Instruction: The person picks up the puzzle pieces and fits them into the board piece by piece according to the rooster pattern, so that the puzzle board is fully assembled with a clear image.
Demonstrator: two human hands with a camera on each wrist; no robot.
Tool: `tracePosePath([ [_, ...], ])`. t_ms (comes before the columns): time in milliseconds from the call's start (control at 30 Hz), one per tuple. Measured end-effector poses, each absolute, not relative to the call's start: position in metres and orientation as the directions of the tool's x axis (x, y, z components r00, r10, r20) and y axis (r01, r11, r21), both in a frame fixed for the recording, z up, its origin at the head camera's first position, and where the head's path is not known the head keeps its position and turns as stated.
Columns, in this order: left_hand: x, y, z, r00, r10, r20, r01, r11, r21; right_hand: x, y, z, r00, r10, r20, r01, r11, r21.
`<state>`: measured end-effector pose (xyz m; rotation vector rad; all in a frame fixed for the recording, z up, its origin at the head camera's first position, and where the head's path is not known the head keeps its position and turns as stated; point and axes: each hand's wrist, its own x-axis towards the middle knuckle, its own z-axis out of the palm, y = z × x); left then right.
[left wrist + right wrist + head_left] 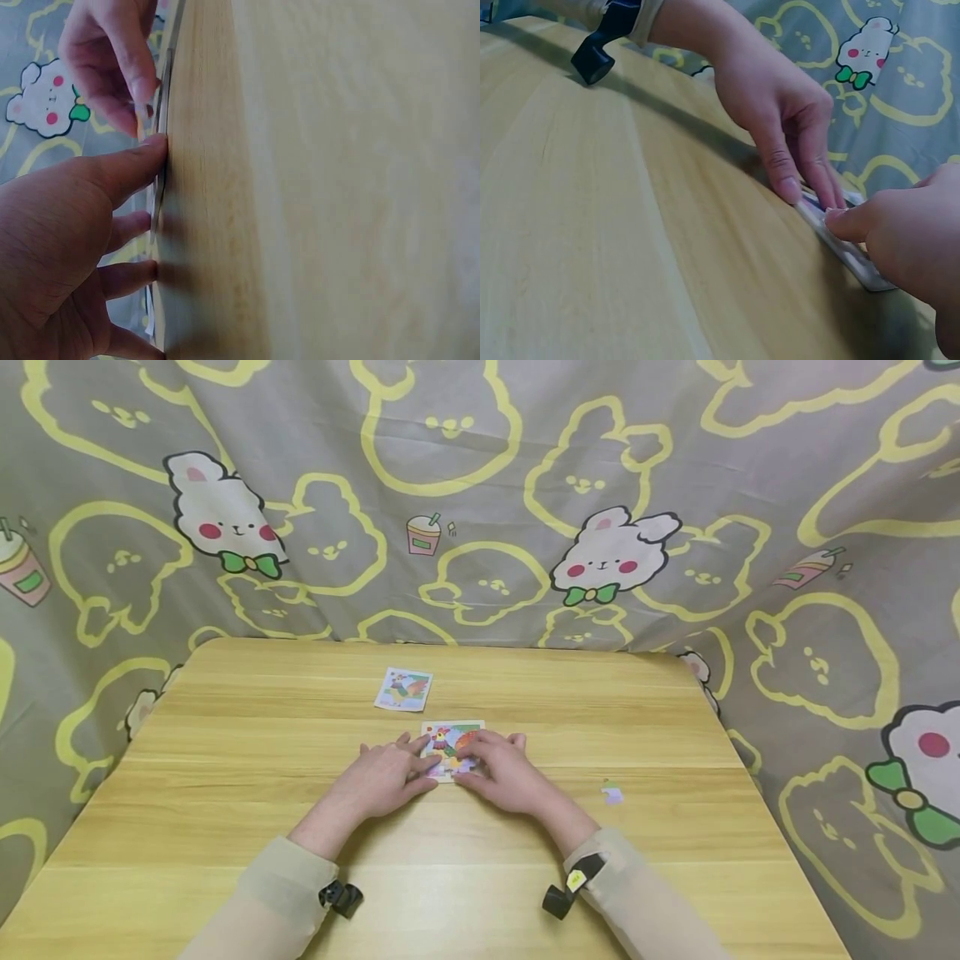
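A jigsaw puzzle [450, 737] with a colourful rooster lies in a flat pale-edged tray on the wooden table. My left hand [386, 777] rests on its left side, fingers spread and fairly straight, the thumb at the near edge. In the left wrist view the left thumb [142, 161] touches the tray's edge. My right hand [506, 770] is over the puzzle's right side, fingers bent towards the thumb. A small pale puzzle piece [141, 116] shows between its thumb and fingers in the left wrist view; the fingers partly hide it.
A square rooster picture card [405, 690] lies behind the puzzle, slightly to the left. Loose puzzle material [612, 792], green and lilac, lies on the table [450, 877] to the right. A patterned curtain [480, 527] hangs behind the table and at both sides.
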<state>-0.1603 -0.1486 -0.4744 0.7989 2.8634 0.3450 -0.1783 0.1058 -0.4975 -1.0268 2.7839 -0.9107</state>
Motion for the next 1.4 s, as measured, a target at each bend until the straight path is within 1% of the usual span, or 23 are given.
tracePosePath([
  [267, -0.160, -0.149, -0.475, -0.849, 0.522, -0.080, 0.487, 0.833, 0.263, -0.178, 0.100, -0.504, -0.798, -0.581, 0.161, -0.569, 0.639, -0.517],
  [567, -0.159, -0.148, -0.474, -0.855, 0.511, -0.089, 0.473, 0.839, 0.268, -0.178, 0.100, -0.505, -0.791, -0.593, 0.152, -0.581, 0.648, -0.493],
  [800, -0.158, -0.145, -0.472, -0.860, 0.499, -0.106, 0.463, 0.851, 0.250, -0.178, 0.106, -0.506, -0.790, -0.587, 0.178, -0.584, 0.631, -0.511],
  [933, -0.156, -0.140, -0.472, -0.861, 0.501, -0.093, 0.472, 0.853, 0.225, -0.178, 0.106, -0.507, -0.788, -0.589, 0.180, -0.583, 0.618, -0.527],
  [1033, -0.156, -0.136, -0.473, -0.846, 0.529, -0.063, 0.501, 0.830, 0.243, -0.177, 0.105, -0.507, -0.790, -0.585, 0.184, -0.579, 0.613, -0.538],
  [1133, -0.155, -0.133, -0.475, -0.837, 0.544, -0.067, 0.507, 0.815, 0.280, -0.176, 0.105, -0.508, -0.796, -0.574, 0.192, -0.573, 0.612, -0.545],
  [1233, -0.154, -0.132, -0.476, -0.839, 0.539, -0.076, 0.496, 0.814, 0.301, -0.176, 0.103, -0.510, -0.809, -0.553, 0.201, -0.560, 0.618, -0.552],
  [1400, -0.154, -0.132, -0.476, -0.838, 0.543, -0.052, 0.500, 0.803, 0.325, -0.175, 0.100, -0.510, -0.830, -0.513, 0.219, -0.535, 0.623, -0.571],
])
